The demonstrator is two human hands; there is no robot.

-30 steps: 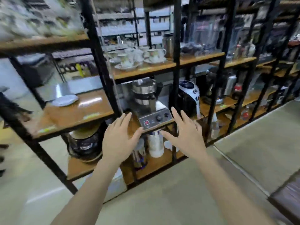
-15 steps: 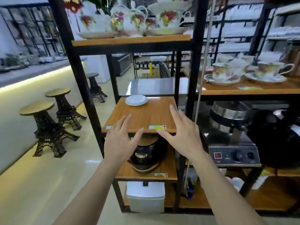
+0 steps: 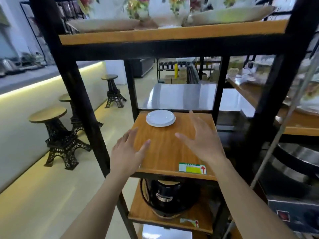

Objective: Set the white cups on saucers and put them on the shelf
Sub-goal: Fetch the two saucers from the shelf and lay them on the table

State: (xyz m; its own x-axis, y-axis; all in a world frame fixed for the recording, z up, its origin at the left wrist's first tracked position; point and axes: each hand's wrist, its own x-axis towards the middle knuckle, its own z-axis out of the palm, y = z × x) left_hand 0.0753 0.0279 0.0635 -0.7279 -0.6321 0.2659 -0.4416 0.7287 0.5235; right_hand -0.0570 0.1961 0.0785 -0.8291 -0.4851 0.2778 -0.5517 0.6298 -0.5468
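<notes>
Bearing a red arrow, unreadable shelf label (image 3: pixel 192 168) beside right hand (image 3: pixel 202 144)

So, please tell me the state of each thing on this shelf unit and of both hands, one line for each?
Left hand: open, empty, fingers spread over the shelf's front left edge.
Right hand: open, empty, above the shelf board.
White saucers: stacked at the back of the middle shelf, no cup on them.
Middle shelf: bare except for the saucers.
Black cooker: lid shut, on the shelf below.
Floral tea set: upright on the top shelf.
</notes>
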